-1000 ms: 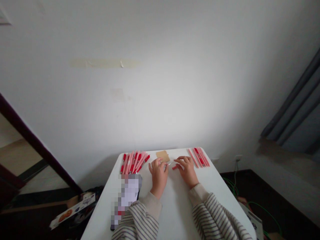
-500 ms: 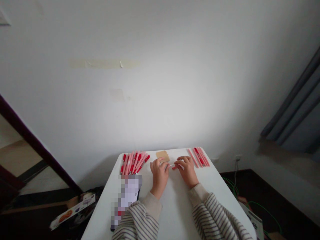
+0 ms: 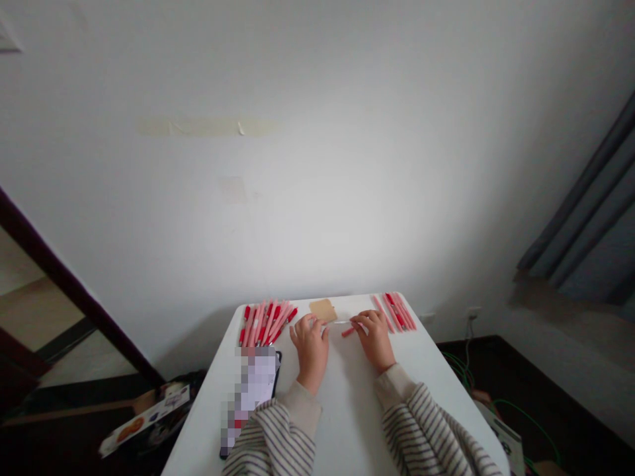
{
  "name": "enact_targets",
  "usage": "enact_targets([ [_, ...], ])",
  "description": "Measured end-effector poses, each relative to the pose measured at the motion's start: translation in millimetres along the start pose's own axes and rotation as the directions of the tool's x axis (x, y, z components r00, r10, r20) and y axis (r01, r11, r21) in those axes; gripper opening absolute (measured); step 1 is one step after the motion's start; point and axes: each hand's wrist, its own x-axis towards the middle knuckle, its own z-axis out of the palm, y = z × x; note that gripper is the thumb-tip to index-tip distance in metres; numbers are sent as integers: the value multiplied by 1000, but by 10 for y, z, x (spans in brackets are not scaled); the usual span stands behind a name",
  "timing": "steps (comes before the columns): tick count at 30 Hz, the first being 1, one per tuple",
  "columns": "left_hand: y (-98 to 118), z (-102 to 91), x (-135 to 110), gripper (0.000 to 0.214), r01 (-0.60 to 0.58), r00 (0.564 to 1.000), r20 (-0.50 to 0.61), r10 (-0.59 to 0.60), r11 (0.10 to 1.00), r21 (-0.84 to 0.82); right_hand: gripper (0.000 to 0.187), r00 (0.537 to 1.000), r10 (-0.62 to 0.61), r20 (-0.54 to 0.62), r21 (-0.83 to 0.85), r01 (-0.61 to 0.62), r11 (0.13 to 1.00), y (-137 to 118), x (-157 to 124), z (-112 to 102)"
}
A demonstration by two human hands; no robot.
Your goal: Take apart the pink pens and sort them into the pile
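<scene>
Between my two hands runs a thin whitish rod (image 3: 341,322), which looks like a pen refill, lying level above the white table (image 3: 347,410). My left hand (image 3: 311,347) pinches its left end, and the fingers of my right hand (image 3: 374,338) close on its right end. A short pink pen part (image 3: 348,332) shows just below the right fingertips; whether it is held or lies on the table I cannot tell. Behind the left fingers lies a tan square pad (image 3: 323,309).
A pile of pink and red pens (image 3: 265,322) lies at the back left. More pens (image 3: 397,312) lie in a row at the back right. A phone (image 3: 255,390), its screen blurred out, rests beside my left forearm. The wall (image 3: 317,198) rises behind the table.
My left hand has shifted slightly left, away from the right one, and a longer stretch of the thin rod shows between them. The right hand has hardly moved.
</scene>
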Motion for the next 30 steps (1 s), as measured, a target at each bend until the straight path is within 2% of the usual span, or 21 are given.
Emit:
enact_targets([
  [6, -37, 15, -9, 17, 38, 999, -3, -38, 989, 144, 20, 1000, 4, -18, -33, -4, 999, 22, -1, 13],
  [11, -82, 61, -9, 21, 37, 999, -8, -36, 979, 200, 19, 1000, -4, -13, -48, 4, 999, 29, -5, 18],
  [21, -103, 98, -7, 20, 19, 999, -41, -10, 975, 222, 20, 1000, 2, -16, -24, -2, 1000, 12, -8, 15],
  [30, -83, 89, -6, 18, 12, 999, -42, -5, 986, 169, 18, 1000, 0, -3, -8, 0, 1000, 23, -7, 14],
])
